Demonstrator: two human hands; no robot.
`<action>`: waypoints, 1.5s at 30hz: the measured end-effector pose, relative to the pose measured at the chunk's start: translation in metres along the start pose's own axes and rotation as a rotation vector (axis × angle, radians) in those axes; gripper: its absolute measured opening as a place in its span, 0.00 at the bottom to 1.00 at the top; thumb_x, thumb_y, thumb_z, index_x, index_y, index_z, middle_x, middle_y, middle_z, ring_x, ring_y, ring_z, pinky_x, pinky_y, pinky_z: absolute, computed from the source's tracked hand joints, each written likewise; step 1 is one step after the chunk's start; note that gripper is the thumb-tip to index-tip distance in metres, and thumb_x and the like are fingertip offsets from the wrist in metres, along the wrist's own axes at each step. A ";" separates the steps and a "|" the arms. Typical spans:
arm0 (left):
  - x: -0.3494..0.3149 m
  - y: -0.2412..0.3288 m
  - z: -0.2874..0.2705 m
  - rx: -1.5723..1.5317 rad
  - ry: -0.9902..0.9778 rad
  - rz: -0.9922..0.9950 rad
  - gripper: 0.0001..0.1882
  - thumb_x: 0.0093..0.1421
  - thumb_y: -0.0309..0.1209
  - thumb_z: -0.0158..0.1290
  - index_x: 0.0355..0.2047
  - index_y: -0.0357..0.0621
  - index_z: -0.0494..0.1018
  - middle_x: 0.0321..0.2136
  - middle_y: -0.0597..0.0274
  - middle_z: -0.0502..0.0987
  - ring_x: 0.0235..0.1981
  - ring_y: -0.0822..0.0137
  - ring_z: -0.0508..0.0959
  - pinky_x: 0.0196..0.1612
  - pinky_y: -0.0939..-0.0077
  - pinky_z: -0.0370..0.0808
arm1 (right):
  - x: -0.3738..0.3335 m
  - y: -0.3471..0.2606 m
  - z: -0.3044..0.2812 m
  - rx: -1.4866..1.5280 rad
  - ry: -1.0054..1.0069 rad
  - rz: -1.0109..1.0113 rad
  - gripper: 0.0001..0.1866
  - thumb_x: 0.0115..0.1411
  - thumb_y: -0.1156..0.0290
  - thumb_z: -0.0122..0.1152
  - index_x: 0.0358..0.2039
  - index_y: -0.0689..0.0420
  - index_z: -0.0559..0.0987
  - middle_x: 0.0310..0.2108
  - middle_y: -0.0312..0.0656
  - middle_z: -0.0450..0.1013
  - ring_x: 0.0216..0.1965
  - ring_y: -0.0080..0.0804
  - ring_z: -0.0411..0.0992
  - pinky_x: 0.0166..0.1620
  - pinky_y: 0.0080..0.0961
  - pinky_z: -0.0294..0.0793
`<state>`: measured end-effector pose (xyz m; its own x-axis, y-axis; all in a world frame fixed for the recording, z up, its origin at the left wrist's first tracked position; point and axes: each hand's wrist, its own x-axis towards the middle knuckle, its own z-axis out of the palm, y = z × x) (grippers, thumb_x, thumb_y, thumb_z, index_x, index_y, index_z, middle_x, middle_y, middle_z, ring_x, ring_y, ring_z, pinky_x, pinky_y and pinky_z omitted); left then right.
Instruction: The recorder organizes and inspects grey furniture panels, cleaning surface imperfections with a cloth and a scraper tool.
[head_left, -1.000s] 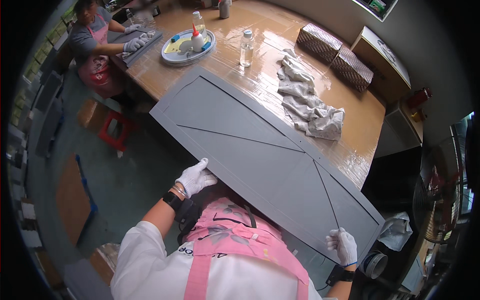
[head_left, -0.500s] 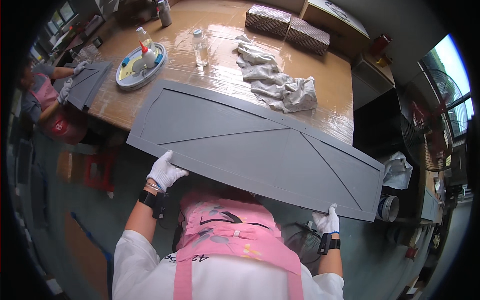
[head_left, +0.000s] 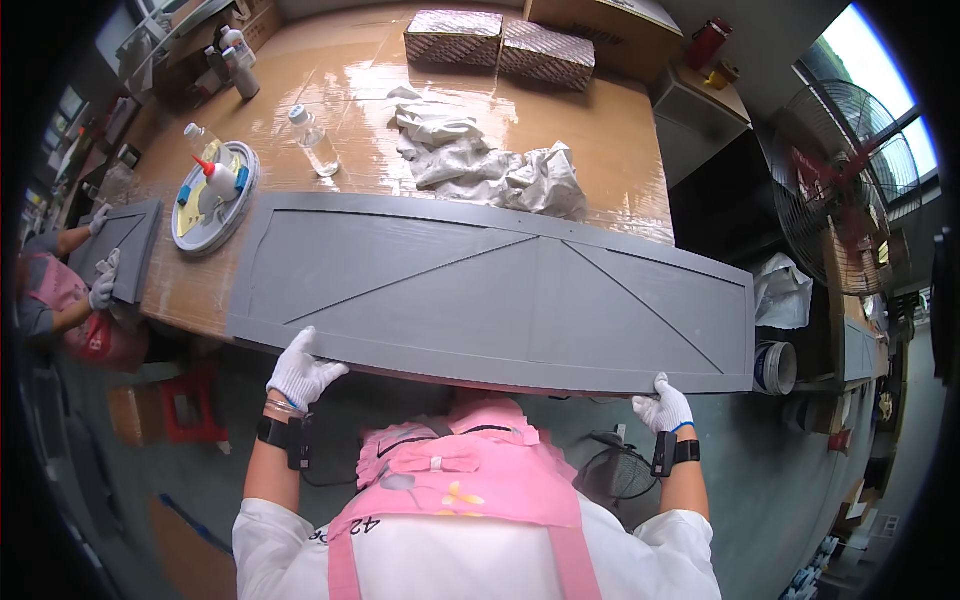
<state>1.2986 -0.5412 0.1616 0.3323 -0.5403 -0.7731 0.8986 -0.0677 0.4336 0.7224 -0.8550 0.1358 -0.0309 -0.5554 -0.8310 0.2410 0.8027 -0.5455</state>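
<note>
A long grey door panel (head_left: 430, 285) with slanting grooves lies in front of me, its far side over the near part of the worktable. My left hand (head_left: 303, 372), in a white knit glove, grips the near edge toward the panel's left end. Farther right along that same edge, my gloved right hand (head_left: 664, 403) grips near the right corner. Both thumbs rest on top; the other fingers are partly hidden beneath the panel. Just beyond the panel's far edge lies a crumpled pale cloth (head_left: 480, 160).
Left on the plastic-covered table (head_left: 330, 80) are a round lid (head_left: 205, 237) with a red-tipped glue bottle (head_left: 218, 180), and a clear bottle (head_left: 316, 145). Two patterned boxes (head_left: 500, 45) stand behind. A co-worker (head_left: 75, 290) handles another grey panel (head_left: 130, 240). A fan (head_left: 835, 170) stands right.
The panel's slant has lessened, its right end swinging away from me. Both hands keep their grip on it. My view has shifted, and the table things appear farther left.
</note>
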 end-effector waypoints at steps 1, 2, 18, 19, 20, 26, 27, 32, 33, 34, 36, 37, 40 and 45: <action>-0.002 0.003 0.005 0.002 0.006 -0.002 0.27 0.68 0.45 0.44 0.59 0.39 0.59 0.59 0.39 0.62 0.57 0.40 0.67 0.55 0.44 0.71 | -0.002 -0.004 0.000 -0.022 -0.013 -0.006 0.14 0.69 0.58 0.48 0.44 0.56 0.69 0.35 0.52 0.70 0.25 0.48 0.74 0.22 0.41 0.76; -0.001 0.006 0.010 0.003 0.012 -0.014 0.26 0.68 0.45 0.44 0.58 0.38 0.60 0.57 0.39 0.63 0.55 0.41 0.69 0.54 0.45 0.72 | -0.002 -0.007 -0.001 -0.046 -0.016 -0.013 0.14 0.69 0.59 0.49 0.43 0.57 0.69 0.35 0.52 0.70 0.26 0.48 0.74 0.22 0.41 0.76; 0.002 0.014 0.003 -0.135 -0.020 -0.069 0.42 0.66 0.46 0.48 0.64 0.23 0.44 0.66 0.30 0.45 0.68 0.37 0.49 0.65 0.44 0.58 | -0.045 -0.105 0.218 -1.565 0.013 -0.790 0.29 0.60 0.43 0.55 0.49 0.56 0.76 0.44 0.51 0.77 0.47 0.49 0.75 0.52 0.39 0.73; 0.003 0.013 0.001 -0.149 -0.024 -0.060 0.42 0.66 0.46 0.49 0.64 0.23 0.44 0.66 0.30 0.45 0.68 0.36 0.49 0.65 0.44 0.58 | -0.042 -0.103 0.252 -1.531 -0.057 -0.915 0.32 0.58 0.45 0.59 0.54 0.55 0.72 0.48 0.52 0.74 0.50 0.50 0.73 0.53 0.40 0.71; 0.006 0.012 0.005 -0.146 -0.017 -0.049 0.42 0.66 0.46 0.49 0.64 0.23 0.44 0.66 0.30 0.45 0.68 0.36 0.49 0.65 0.44 0.58 | -0.039 -0.103 0.284 -1.493 -0.111 -1.036 0.36 0.56 0.47 0.63 0.60 0.54 0.68 0.53 0.53 0.71 0.53 0.51 0.70 0.55 0.40 0.70; 0.008 0.003 0.009 -0.211 0.106 -0.009 0.42 0.67 0.50 0.44 0.64 0.24 0.46 0.65 0.34 0.51 0.67 0.40 0.53 0.65 0.45 0.59 | 0.074 -0.095 0.444 -1.710 0.044 -1.398 0.49 0.47 0.41 0.66 0.68 0.41 0.57 0.69 0.54 0.45 0.66 0.58 0.49 0.62 0.54 0.59; 0.005 -0.004 0.003 -0.194 0.112 0.023 0.37 0.68 0.50 0.44 0.63 0.28 0.52 0.63 0.36 0.56 0.66 0.41 0.56 0.64 0.45 0.60 | 0.062 -0.084 0.465 -1.790 0.005 -1.258 0.48 0.47 0.41 0.66 0.67 0.39 0.58 0.69 0.53 0.46 0.67 0.57 0.50 0.62 0.53 0.59; 0.003 -0.005 0.014 -0.179 0.212 0.072 0.29 0.65 0.46 0.51 0.58 0.38 0.62 0.57 0.40 0.65 0.59 0.43 0.66 0.55 0.47 0.70 | 0.133 -0.095 0.486 -1.952 0.108 -1.500 0.21 0.58 0.56 0.58 0.53 0.40 0.75 0.55 0.49 0.65 0.59 0.52 0.61 0.57 0.49 0.67; 0.002 -0.006 0.016 -0.172 0.219 0.072 0.28 0.65 0.46 0.52 0.57 0.39 0.63 0.56 0.41 0.67 0.58 0.44 0.68 0.54 0.48 0.71 | 0.149 -0.119 0.486 -1.987 0.172 -1.398 0.20 0.59 0.58 0.56 0.53 0.40 0.75 0.55 0.49 0.65 0.58 0.52 0.62 0.56 0.49 0.68; 0.005 -0.005 0.018 -0.166 0.201 0.071 0.27 0.65 0.45 0.52 0.57 0.40 0.64 0.55 0.42 0.68 0.57 0.45 0.70 0.53 0.49 0.72 | 0.165 -0.150 0.484 -2.016 0.243 -1.294 0.19 0.61 0.59 0.54 0.53 0.41 0.75 0.55 0.50 0.65 0.58 0.52 0.62 0.55 0.49 0.68; 0.017 0.003 0.022 -0.133 0.136 0.050 0.26 0.64 0.45 0.52 0.56 0.42 0.65 0.53 0.44 0.70 0.54 0.48 0.72 0.51 0.51 0.74 | 0.223 -0.215 0.447 -1.707 0.448 -1.270 0.23 0.57 0.57 0.58 0.55 0.41 0.73 0.58 0.52 0.63 0.59 0.55 0.60 0.58 0.50 0.65; 0.007 -0.005 0.015 -0.157 0.184 0.061 0.26 0.65 0.46 0.51 0.55 0.41 0.65 0.53 0.44 0.70 0.54 0.47 0.72 0.50 0.51 0.75 | 0.194 -0.195 0.478 -1.793 0.418 -1.245 0.27 0.55 0.56 0.60 0.57 0.42 0.72 0.60 0.53 0.61 0.60 0.57 0.59 0.59 0.50 0.63; 0.004 -0.004 0.014 -0.153 0.187 0.046 0.27 0.66 0.48 0.49 0.55 0.40 0.66 0.53 0.44 0.70 0.54 0.47 0.73 0.49 0.51 0.76 | 0.126 -0.193 0.522 -1.738 0.351 -1.492 0.33 0.52 0.56 0.64 0.59 0.43 0.70 0.64 0.57 0.55 0.63 0.59 0.56 0.63 0.48 0.59; 0.002 0.002 0.019 -0.143 0.186 0.029 0.29 0.65 0.48 0.50 0.57 0.39 0.64 0.55 0.43 0.69 0.56 0.47 0.71 0.53 0.50 0.73 | 0.099 -0.113 0.611 -1.592 -0.536 -1.346 0.48 0.50 0.44 0.65 0.68 0.47 0.57 0.67 0.62 0.48 0.67 0.60 0.50 0.65 0.43 0.58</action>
<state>1.2953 -0.5580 0.1696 0.3942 -0.3757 -0.8387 0.9148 0.0725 0.3974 1.2849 -1.1331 0.1817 0.8306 -0.5567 -0.0176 -0.4996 -0.7308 -0.4651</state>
